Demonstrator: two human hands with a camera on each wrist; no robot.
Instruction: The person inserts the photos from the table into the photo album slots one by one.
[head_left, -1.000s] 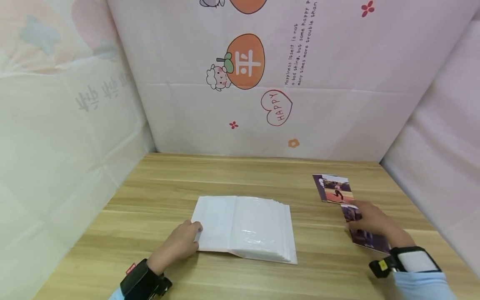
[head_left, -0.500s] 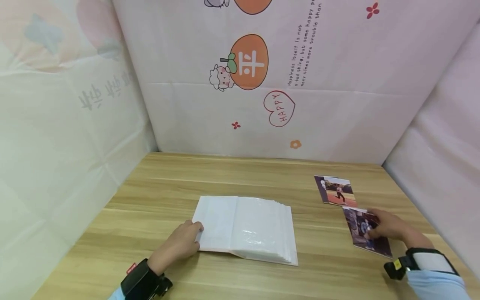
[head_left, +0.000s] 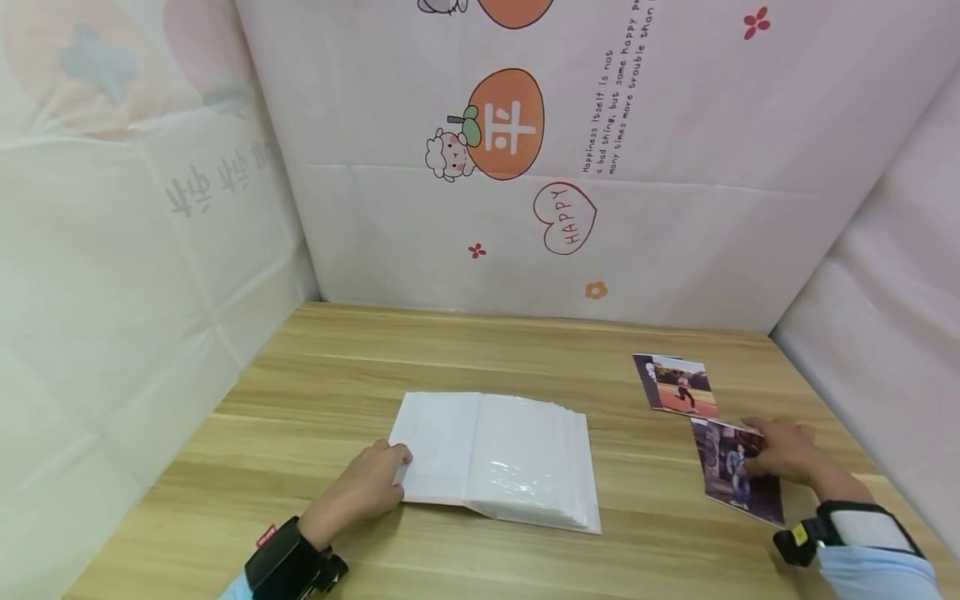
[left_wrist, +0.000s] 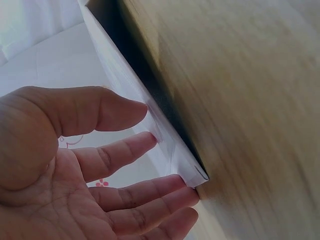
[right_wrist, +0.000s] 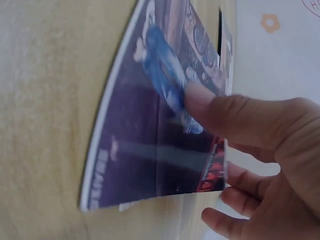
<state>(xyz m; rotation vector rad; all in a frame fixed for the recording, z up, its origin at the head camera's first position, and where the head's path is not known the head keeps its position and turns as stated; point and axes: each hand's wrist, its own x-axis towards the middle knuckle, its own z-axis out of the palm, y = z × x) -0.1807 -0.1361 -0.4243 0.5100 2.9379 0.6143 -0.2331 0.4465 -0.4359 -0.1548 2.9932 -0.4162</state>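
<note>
A photo album (head_left: 517, 450) with white pages and clear sleeves lies spread on the wooden table. My left hand (head_left: 363, 487) rests at its left edge; in the left wrist view the thumb and fairly straight fingers touch the white cover (left_wrist: 120, 75), whose edge stands a little off the table. On the right, my right hand (head_left: 787, 454) pinches a dark photo (head_left: 731, 475) of a figure in blue. In the right wrist view its thumb presses on the photo's face (right_wrist: 135, 155), while the other fingers are at the far edge, partly hidden.
Behind the held photo lies another photo (head_left: 684, 387) of a person on a red track, overlapping a dark card (head_left: 642, 379). A printed white cloth (head_left: 397, 242) hangs at the table's back edge, with white cloth on both sides.
My right hand has shifted rightward, from the left part of the dark photo to its right edge, and now pinches it there. The left hand and album stay in place; the view has drifted slightly.
</note>
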